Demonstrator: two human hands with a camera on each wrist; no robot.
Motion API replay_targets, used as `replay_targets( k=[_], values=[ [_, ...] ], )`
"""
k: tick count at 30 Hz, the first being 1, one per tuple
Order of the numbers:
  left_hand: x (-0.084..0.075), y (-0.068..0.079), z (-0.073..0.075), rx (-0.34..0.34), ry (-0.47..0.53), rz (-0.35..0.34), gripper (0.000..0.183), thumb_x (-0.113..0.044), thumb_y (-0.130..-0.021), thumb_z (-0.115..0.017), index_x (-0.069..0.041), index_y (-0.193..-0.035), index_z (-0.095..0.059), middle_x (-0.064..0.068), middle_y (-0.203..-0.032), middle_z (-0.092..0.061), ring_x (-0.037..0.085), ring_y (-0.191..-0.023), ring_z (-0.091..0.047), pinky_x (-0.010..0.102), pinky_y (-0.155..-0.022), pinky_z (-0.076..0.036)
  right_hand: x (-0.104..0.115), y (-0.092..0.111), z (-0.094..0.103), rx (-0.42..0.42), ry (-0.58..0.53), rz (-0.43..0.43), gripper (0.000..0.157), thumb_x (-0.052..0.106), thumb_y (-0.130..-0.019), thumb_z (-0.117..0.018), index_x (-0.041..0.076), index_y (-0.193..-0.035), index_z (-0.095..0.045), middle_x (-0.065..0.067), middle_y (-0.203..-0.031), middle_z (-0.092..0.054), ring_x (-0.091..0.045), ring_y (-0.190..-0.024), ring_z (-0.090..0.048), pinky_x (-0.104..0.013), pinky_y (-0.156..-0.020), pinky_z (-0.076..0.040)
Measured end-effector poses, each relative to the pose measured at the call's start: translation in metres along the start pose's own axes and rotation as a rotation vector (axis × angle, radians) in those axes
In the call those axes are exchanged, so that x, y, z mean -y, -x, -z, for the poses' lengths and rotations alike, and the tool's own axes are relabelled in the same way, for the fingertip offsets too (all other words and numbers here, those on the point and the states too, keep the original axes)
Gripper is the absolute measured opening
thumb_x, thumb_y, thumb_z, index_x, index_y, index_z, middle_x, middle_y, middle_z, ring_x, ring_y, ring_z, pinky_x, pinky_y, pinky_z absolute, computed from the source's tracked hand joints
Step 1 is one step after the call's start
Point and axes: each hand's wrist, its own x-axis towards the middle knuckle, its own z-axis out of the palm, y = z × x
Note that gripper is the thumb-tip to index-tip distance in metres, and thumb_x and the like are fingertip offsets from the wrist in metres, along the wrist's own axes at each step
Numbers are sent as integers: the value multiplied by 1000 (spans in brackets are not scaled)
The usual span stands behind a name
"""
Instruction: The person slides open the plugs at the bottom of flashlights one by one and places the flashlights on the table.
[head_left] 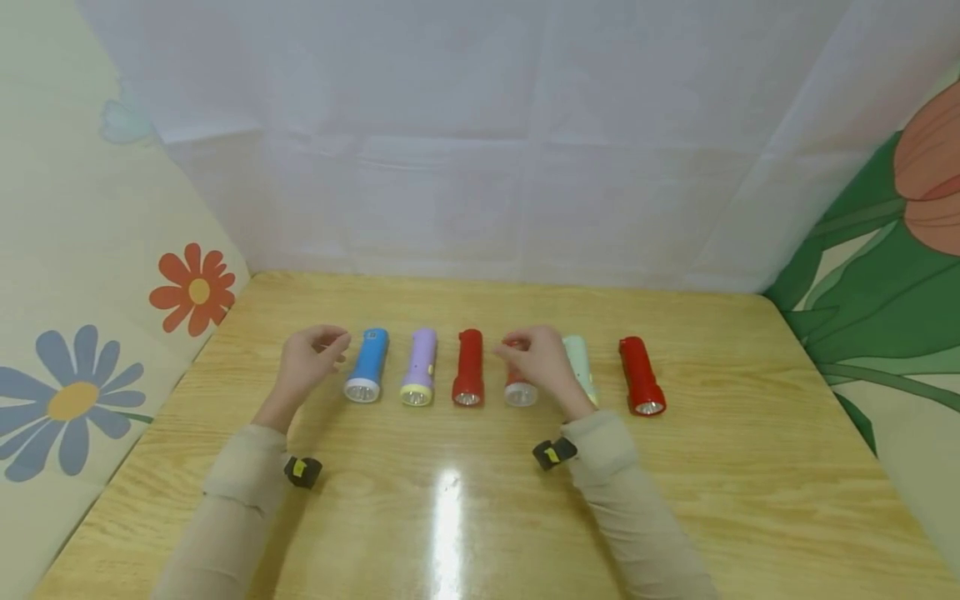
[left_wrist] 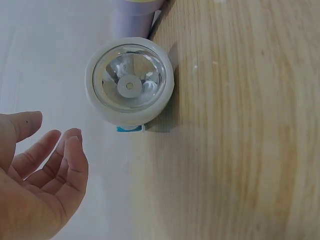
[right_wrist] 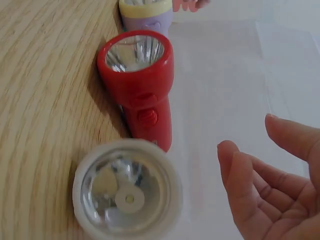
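Flashlights lie in a row, heads toward me. My left hand (head_left: 310, 357) hovers just left of the blue flashlight (head_left: 370, 362), thumb and fingers apart with nothing between them; its white rim (left_wrist: 94, 95) faces the left wrist camera. My right hand (head_left: 538, 360) is raised over a red flashlight with a whitish head (head_left: 521, 394), covering part of its body. In the right wrist view, the loosely bent right fingers (right_wrist: 240, 185) stay apart from that flashlight. Between the hands lie a purple flashlight (head_left: 422, 354) and a red flashlight (head_left: 469, 358).
A pale green flashlight (head_left: 578, 358), partly hidden by my right hand, lies beside another red flashlight (head_left: 639, 367) at the right. All rest on a wood-grain table (head_left: 360, 517). White cloth (head_left: 450, 167) hangs behind; floral panels (head_left: 75, 275) flank the table.
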Motion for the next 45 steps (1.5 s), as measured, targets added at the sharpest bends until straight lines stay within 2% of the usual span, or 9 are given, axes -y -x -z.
replay_targets(
  k=[3, 9, 16, 19, 24, 28, 35, 42, 45],
  values=[
    [1, -2, 1, 18, -6, 22, 40, -29, -94, -50, 5, -113, -55, 22, -103, -59, 30, -85, -60, 28, -64, -53, 5, -1, -6, 20, 10, -5, 30, 22, -82, -68, -1, -101, -66, -10, -82, -67, -20, -64, -62, -25, -53, -49],
    [5, -11, 3, 56, -12, 60, 40, -29, -94, -50, 6, -114, -54, 24, -102, -58, 31, -85, -60, 28, -65, -54, 16, -5, -22, 93, -45, -71, 26, 24, -83, -67, 2, -97, -67, -8, -77, -65, -26, -69, -63, -27, -55, -50],
    [7, -18, 5, 84, -19, 83, 40, -27, -94, -50, 6, -116, -54, 25, -105, -58, 29, -85, -61, 29, -66, -53, 29, -10, -44, 125, -189, -144, 25, 17, -84, -66, -2, -99, -65, -17, -83, -66, -16, -58, -59, -27, -56, -52],
    [8, -21, 6, 111, -13, 94, 40, -26, -94, -50, 7, -116, -53, 26, -107, -57, 30, -86, -60, 30, -66, -54, 34, -13, -53, 144, -211, -148, 25, 16, -84, -66, -3, -100, -64, -20, -84, -65, -18, -57, -59, -27, -54, -52],
    [8, -26, 8, 154, -10, 113, 40, -25, -94, -49, 8, -117, -51, 28, -109, -55, 31, -89, -59, 32, -69, -53, 42, -18, -67, 180, -188, -124, 27, 17, -83, -67, -4, -100, -64, -16, -79, -65, -31, -66, -64, -34, -57, -54],
    [9, -30, 8, 184, -22, 124, 41, -25, -94, -49, 8, -118, -51, 28, -110, -55, 30, -88, -59, 32, -69, -54, 48, -21, -78, 216, -159, -108, 29, 20, -82, -67, -3, -100, -65, -13, -79, -65, -32, -71, -64, -38, -62, -54],
    [9, -36, 6, 230, -27, 137, 41, -24, -94, -49, 10, -118, -50, 29, -108, -55, 26, -82, -61, 31, -68, -54, 61, -24, -96, 224, -107, -68, 22, 20, -81, -69, 0, -91, -68, -4, -67, -61, -13, -53, -58, -22, -49, -49],
    [13, -40, 3, 264, -6, 168, 43, -23, -94, -50, 12, -119, -48, 29, -105, -56, 20, -74, -62, 32, -68, -54, 72, -26, -117, 254, -98, -101, 22, 22, -78, -73, 2, -83, -69, -11, -71, -65, -20, -56, -62, -24, -47, -49],
    [13, -42, 2, 271, -8, 176, 45, -23, -94, -50, 12, -120, -46, 30, -105, -56, 20, -74, -63, 33, -67, -54, 75, -26, -122, 265, -89, -105, 21, 22, -78, -72, 2, -83, -69, -9, -71, -66, -22, -60, -63, -24, -48, -49]
  ],
)
